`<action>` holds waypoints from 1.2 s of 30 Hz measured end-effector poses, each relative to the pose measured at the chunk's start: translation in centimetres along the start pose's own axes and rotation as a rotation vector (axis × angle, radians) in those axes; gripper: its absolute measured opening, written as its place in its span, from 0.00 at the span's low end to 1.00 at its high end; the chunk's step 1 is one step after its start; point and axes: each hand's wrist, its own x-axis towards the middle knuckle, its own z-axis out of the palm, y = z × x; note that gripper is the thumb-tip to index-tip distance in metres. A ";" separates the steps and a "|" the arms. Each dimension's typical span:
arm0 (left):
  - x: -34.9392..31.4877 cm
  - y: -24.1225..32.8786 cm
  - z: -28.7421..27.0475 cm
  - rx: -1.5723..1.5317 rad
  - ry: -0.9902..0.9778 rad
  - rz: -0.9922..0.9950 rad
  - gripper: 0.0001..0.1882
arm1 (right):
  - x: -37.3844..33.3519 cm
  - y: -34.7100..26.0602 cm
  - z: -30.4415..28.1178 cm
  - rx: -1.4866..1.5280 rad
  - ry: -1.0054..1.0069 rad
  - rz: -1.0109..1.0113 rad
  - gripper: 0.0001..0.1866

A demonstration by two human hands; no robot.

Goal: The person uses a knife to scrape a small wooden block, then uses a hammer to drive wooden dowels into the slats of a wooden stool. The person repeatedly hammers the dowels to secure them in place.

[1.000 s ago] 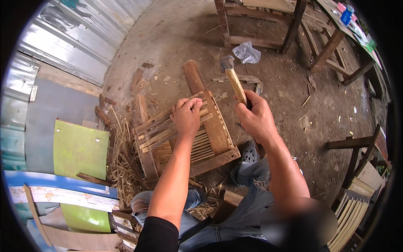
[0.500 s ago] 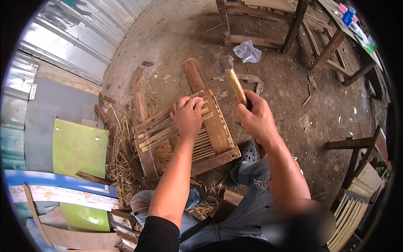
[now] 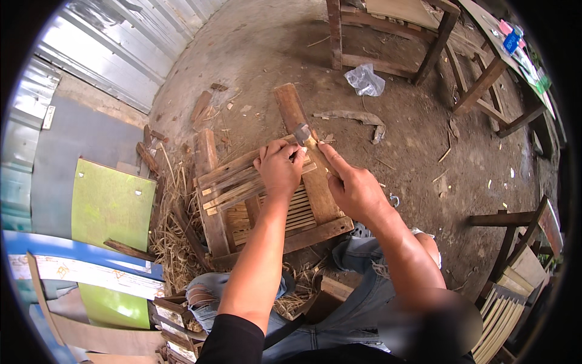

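Note:
A hammer (image 3: 302, 132) with a dark metal head and a pale wooden handle is gripped in my right hand (image 3: 359, 193), its index finger stretched along the handle. The hammer head is down beside the fingertips of my left hand (image 3: 280, 167). Those fingers are pinched together at the right end of the wooden slats (image 3: 233, 195); whatever they hold is too small or hidden to make out. The slats lie slantwise across a wooden frame (image 3: 321, 197), which has thick side boards and thinner slats set inside it.
Wood shavings (image 3: 173, 236) and offcuts pile up left of the frame. A curved wood piece (image 3: 357, 116) and a clear plastic bag (image 3: 365, 80) lie on the dirt floor. A wooden bench (image 3: 379, 62) and a table (image 3: 485, 79) stand behind. A slatted chair (image 3: 506, 315) is at right.
My right hand has swung the hammer down and left, from raised above the floor to the fingertips of my left hand. The left hand still pinches at the slat ends.

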 end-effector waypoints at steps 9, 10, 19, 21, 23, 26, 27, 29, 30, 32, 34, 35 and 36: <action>0.1 -0.1 0.1 0.030 0.012 -0.007 0.08 | -0.2 -0.3 1.9 -0.024 0.077 -0.031 0.33; 0.1 -0.1 0.0 0.019 0.008 -0.004 0.08 | -0.1 -0.3 1.9 -0.007 0.083 -0.031 0.33; 0.2 0.0 -0.2 0.010 -0.052 -0.036 0.07 | -0.2 0.0 2.0 0.064 0.127 -0.066 0.33; 0.3 0.0 -0.2 0.006 -0.038 -0.021 0.08 | -0.1 0.1 2.1 0.010 0.103 -0.034 0.33; 0.2 0.1 -0.2 -0.007 -0.058 -0.046 0.08 | -0.2 0.1 2.3 0.096 0.203 -0.120 0.33; 0.1 0.1 -0.2 -0.022 -0.070 -0.058 0.09 | -0.4 0.3 2.5 0.082 0.179 -0.098 0.33; 0.1 0.1 -0.2 -0.019 -0.066 -0.051 0.09 | -0.4 0.3 2.5 0.061 0.164 -0.084 0.34; 0.2 0.1 -0.3 -0.009 -0.060 -0.043 0.08 | -0.5 0.3 2.5 0.035 0.135 -0.069 0.34; 0.2 0.1 -0.2 -0.011 -0.043 -0.027 0.08 | -0.6 0.3 2.6 0.024 0.126 -0.070 0.34; 0.1 0.1 -0.2 -0.010 -0.045 -0.039 0.08 | -0.7 0.3 2.8 0.075 0.200 -0.116 0.34; 0.1 0.0 -0.3 -0.021 -0.049 -0.035 0.07 | -0.7 0.2 2.8 0.069 0.176 -0.080 0.34; 0.2 0.0 -0.3 -0.024 -0.064 -0.040 0.07 | -0.6 0.2 2.9 0.037 0.121 -0.027 0.34; 0.2 0.0 -0.3 -0.030 -0.041 -0.024 0.08 | -0.4 0.2 2.8 0.000 0.107 0.000 0.34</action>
